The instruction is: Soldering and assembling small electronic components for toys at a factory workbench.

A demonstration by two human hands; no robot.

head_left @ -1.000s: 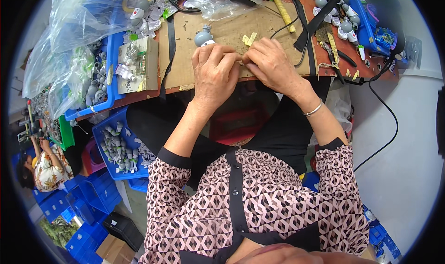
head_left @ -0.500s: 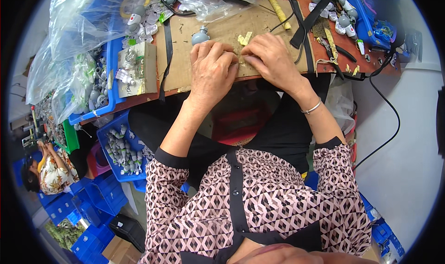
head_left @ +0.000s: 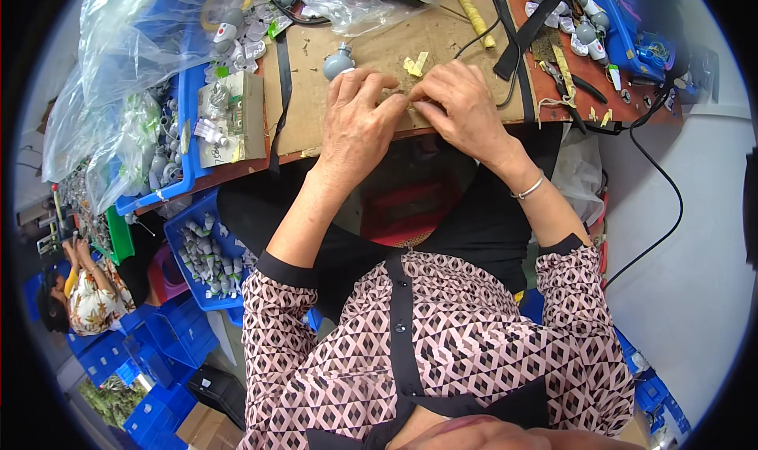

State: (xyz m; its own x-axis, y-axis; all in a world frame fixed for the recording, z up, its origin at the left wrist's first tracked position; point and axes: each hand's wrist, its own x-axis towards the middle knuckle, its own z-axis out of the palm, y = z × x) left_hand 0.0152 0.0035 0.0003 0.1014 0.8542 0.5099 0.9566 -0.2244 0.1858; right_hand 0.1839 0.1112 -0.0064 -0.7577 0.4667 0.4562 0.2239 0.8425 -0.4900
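Note:
My left hand [head_left: 357, 128] is closed over the cardboard sheet [head_left: 308, 103], fingers curled. From beyond its knuckles pokes a grey round-headed part [head_left: 338, 63] with a small stub on top; the rest of that part is hidden by the hand. My right hand [head_left: 464, 109] is closed in a pinch, thumb and fingertips meeting beside the left fingertips. Whatever lies between the two sets of fingertips is too small to make out. Just beyond them are yellow tape scraps [head_left: 415, 64] on the cardboard.
A small box [head_left: 253, 118] with white parts stands at the left, by a blue bin [head_left: 189, 134] of grey parts under clear plastic. Black-handled pliers [head_left: 586, 93], cables and a yellow-wrapped stick [head_left: 472, 12] lie at the right. Lower left, another blue tray [head_left: 207, 292] holds several white-grey parts.
The grey round head has shifted slightly left and turned a little with my left hand. My right fingers have drawn in closer to the left fingertips.

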